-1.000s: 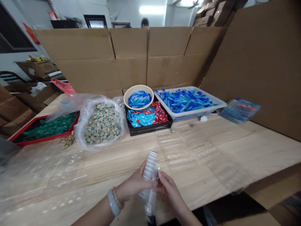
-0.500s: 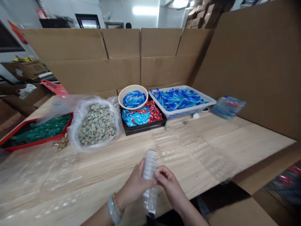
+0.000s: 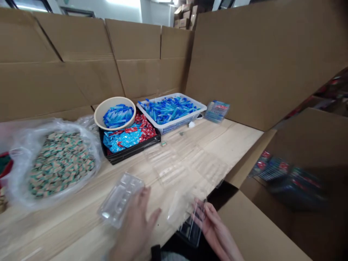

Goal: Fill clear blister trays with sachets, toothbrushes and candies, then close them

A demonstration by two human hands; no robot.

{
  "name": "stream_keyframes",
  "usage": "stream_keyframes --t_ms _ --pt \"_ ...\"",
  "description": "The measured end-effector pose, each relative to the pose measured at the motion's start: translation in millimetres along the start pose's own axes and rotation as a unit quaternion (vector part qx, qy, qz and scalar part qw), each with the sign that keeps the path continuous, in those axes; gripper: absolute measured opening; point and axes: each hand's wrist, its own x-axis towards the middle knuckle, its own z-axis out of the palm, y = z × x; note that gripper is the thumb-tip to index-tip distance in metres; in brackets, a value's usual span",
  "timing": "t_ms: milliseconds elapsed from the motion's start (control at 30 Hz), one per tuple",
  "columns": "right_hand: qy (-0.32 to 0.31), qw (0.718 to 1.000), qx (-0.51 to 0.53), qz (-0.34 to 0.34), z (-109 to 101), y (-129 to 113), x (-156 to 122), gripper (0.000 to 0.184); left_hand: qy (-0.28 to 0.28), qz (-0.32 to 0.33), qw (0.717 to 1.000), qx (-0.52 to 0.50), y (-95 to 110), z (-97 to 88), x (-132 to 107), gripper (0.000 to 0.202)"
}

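My left hand [image 3: 137, 224] lies with fingers stretched out over the near end of a clear plastic blister tray [image 3: 119, 197] on the wooden table [image 3: 231, 141]. My right hand [image 3: 214, 228] is at the table's front edge, fingers curled on another clear plastic tray [image 3: 190, 221] that hangs partly over the edge. More clear trays [image 3: 187, 166] lie flat on the table just beyond both hands.
A clear bag of small wrapped pieces [image 3: 58, 161] sits at the left. Behind are a beige bowl [image 3: 114, 112], a black tray of blue and red packets [image 3: 130, 139] and a white basket of blue items [image 3: 171, 110]. Cardboard walls surround; an open box with packs [image 3: 285, 174] stands right.
The view has swung right and down. The hands, which held one stack of clear trays upright together, have parted: one tray is under the left hand on the table, another is in the right.
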Motion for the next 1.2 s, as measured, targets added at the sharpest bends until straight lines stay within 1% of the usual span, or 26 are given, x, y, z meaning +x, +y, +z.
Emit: stream_keyframes --t_ms 33,67,100,133,167,200,233,300,333,433,500,533,600,633,700,733,767,800,833,900,933,967,1033,1100,1133,1200 --pt "-0.003 1.0 0.0 -0.001 0.7 -2.4 -0.7 0.01 -0.065 -0.012 0.995 -0.072 12.5 13.2 1.3 0.053" --pt "-0.004 1.0 -0.005 -0.004 0.6 -4.9 -1.8 0.011 -0.135 -0.033 0.98 -0.142 22.8 26.6 3.5 0.049" --pt "-0.002 1.0 -0.016 -0.01 -0.4 -7.4 -3.0 0.013 -0.188 -0.062 0.96 -0.196 30.3 39.2 6.7 0.044" --pt "0.007 0.999 -0.035 -0.019 -2.5 -9.7 -4.1 0.016 -0.226 -0.092 0.941 -0.235 35.0 50.5 10.6 0.039" --pt "0.022 0.997 -0.062 -0.032 -5.4 -11.8 -4.8 0.021 -0.241 -0.112 0.93 -0.256 37.2 60.0 15.0 0.034" --pt "0.043 0.993 -0.097 -0.046 -8.8 -13.5 -4.6 0.03 -0.235 -0.118 0.929 -0.259 37.9 67.2 19.5 0.029" --pt "0.065 0.987 -0.136 -0.06 -12.4 -15.0 -3.5 0.04 -0.218 -0.11 0.938 -0.247 38.0 72.3 23.9 0.025" --pt "0.096 0.97 -0.206 -0.082 -18.2 -17.4 1.9 0.055 -0.174 -0.06 0.965 -0.187 39.8 76.1 31.1 0.02" --pt "0.107 0.963 -0.23 -0.091 -20.0 -18.5 6.2 0.057 -0.154 -0.031 0.976 -0.15 42.2 75.4 33.9 0.02" --pt "0.152 0.943 -0.268 -0.125 -20.6 -22.6 22.4 0.059 -0.11 0.051 0.991 -0.046 49.3 63.5 38.5 0.036" --pt "0.192 0.916 -0.319 -0.15 -19.2 -25.7 33.4 0.062 -0.076 0.103 0.992 0.018 43.5 47.7 39.5 0.044" --pt "0.208 0.894 -0.363 -0.162 -18.8 -27.4 38.2 0.063 -0.05 0.117 0.99 0.055 35.0 37.4 39.7 0.046" --pt "0.233 0.829 -0.474 -0.185 -19.5 -30.9 46.2 0.061 0.005 0.111 0.985 0.133 8.3 13.8 39.3 0.049" --pt "0.242 0.789 -0.531 -0.191 -20.6 -32.7 49.3 0.059 0.037 0.091 0.98 0.173 -7.6 1.9 38.6 0.055" --pt "0.247 0.708 -0.631 -0.198 -23.8 -36.2 54.3 0.056 0.074 0.023 0.966 0.247 -35.8 -17.5 35.8 0.068" --pt "0.246 0.672 -0.669 -0.2 -25.5 -37.8 56.1 0.056 0.09 -0.003 0.959 0.27 -44.7 -23.1 33.9 0.071" --pt "0.244 0.64 -0.699 -0.203 -27.0 -39.0 57.4 0.057 0.095 -0.01 0.955 0.28 -48.6 -25.1 31.8 0.072" --pt "0.243 0.611 -0.723 -0.212 -27.9 -39.6 58.2 0.057 0.089 0.003 0.957 0.275 -47.3 -23.1 29.8 0.069" --pt "0.241 0.584 -0.741 -0.228 -28.3 -39.6 58.3 0.057 0.068 0.03 0.964 0.257 -41.3 -17.2 28.3 0.066" --pt "0.223 0.528 -0.77 -0.28 -27.2 -36.6 56.8 0.056 -0.017 0.091 0.977 0.194 -19.5 4.2 27.8 0.061" --pt "0.196 0.501 -0.783 -0.312 -26.0 -33.7 55.4 0.054 -0.069 0.101 0.98 0.158 -6.5 17.8 28.9 0.061" --pt "0.153 0.473 -0.797 -0.342 -24.7 -30.1 53.9 0.052 -0.114 0.095 0.981 0.124 6.0 31.6 30.7 0.062" --pt "0.042 0.423 -0.818 -0.388 -22.7 -22.0 51.8 0.049 -0.162 0.071 0.982 0.065 25.3 54.1 35.3 0.065" --pt "-0.038 0.393 -0.825 -0.405 -22.9 -15.5 52.1 0.048 -0.163 0.06 0.984 0.029 32.8 61.7 38.6 0.065" --pt "-0.056 0.387 -0.825 -0.408 -23.8 -13.5 53.1 0.049 -0.15 0.062 0.986 0.027 31.3 58.1 39.4 0.064" --pt "-0.067 0.386 -0.824 -0.409 -26.7 -12.2 56.0 0.051 -0.102 0.062 0.991 0.062 17.7 37.4 39.0 0.062"
